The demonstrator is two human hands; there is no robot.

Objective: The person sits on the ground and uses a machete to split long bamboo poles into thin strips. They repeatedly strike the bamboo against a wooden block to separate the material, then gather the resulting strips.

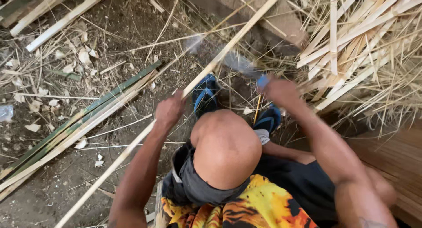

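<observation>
My left hand (169, 110) is closed around a long pale bamboo strip (233, 38) that runs diagonally from the lower left to the upper right. My right hand (281, 92) grips a knife with a blue handle (263, 81); its blade (239, 62) is blurred and lies against the strip. My bent knee (226, 146) sits between the two arms. Blue sandals (205, 96) show on the dirt beyond the knee.
A bundle of green and pale bamboo slats (74, 127) lies on the dirt at left. Heaped split strips and shavings (365, 43) fill the upper right. More slats (48, 12) lie at top left. A wooden board (395, 157) is at right.
</observation>
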